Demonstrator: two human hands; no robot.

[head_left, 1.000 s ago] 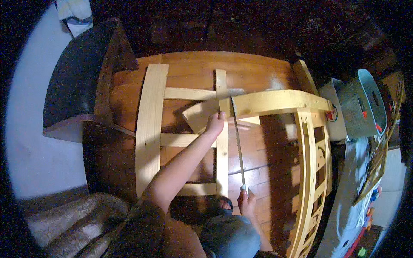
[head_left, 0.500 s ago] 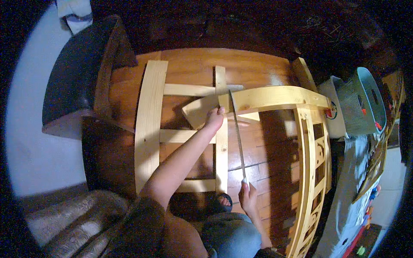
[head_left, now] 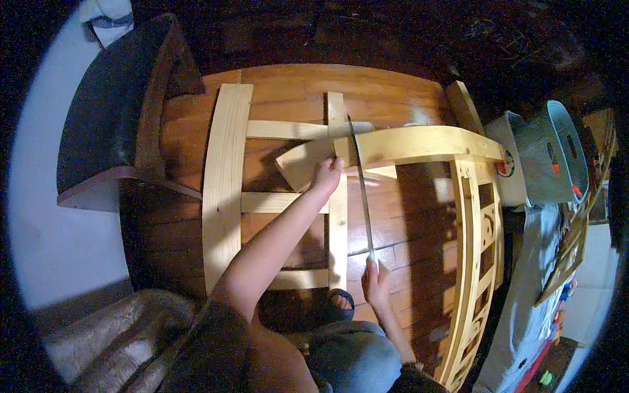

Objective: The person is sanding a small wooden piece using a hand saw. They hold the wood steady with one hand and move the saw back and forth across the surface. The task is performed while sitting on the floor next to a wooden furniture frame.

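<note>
A long narrow hand saw (head_left: 364, 203) lies across a pale wooden beam (head_left: 413, 145), its far end reaching past the beam's far side. My right hand (head_left: 376, 283) is closed around the saw's near end, low and to the right of the middle. Just left of the blade, my left hand (head_left: 327, 175) grips the beam near its left end, thumb on top. The beam stretches right to a slatted wooden frame (head_left: 464, 255). Beneath my left forearm, a ladder-like wooden frame (head_left: 226, 164) lies on the floor, partly hidden by the arm.
A dark curved chair back (head_left: 105, 118) stands at the left. To the right are a light blue basket (head_left: 553, 157) and a whitish bin (head_left: 514, 141) beside the beam's end. My sandalled foot (head_left: 341, 303) rests near the lying frame. Wooden flooring (head_left: 406, 262) surrounds these pieces.
My right hand has pushed the saw a little farther away from me across the beam. My left hand keeps its hold on the beam.
</note>
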